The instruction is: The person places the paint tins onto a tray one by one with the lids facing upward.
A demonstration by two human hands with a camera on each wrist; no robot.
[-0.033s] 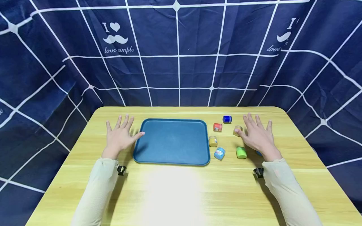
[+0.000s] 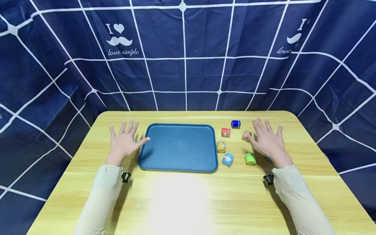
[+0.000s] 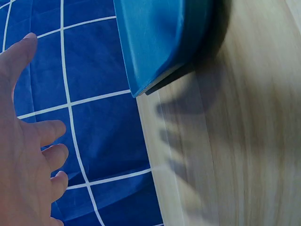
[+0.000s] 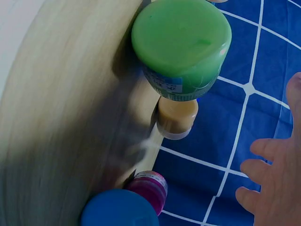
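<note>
Head view shows me the left hand [image 2: 123, 143] spread and released above the table [image 2: 241, 202], beside the left edge of the blue tray [image 2: 180, 147]. Well to the right, the right hand [image 2: 268, 140] is likewise spread and gripping nothing, near the tan jar [image 2: 246, 133] and the nearer green jar [image 2: 250, 159]. Between tray and right hand lie the dark blue jar [image 2: 235, 124] farthest, then the red jar [image 2: 225, 132], yellow jar [image 2: 221, 147] and light blue jar [image 2: 227, 160].
</note>
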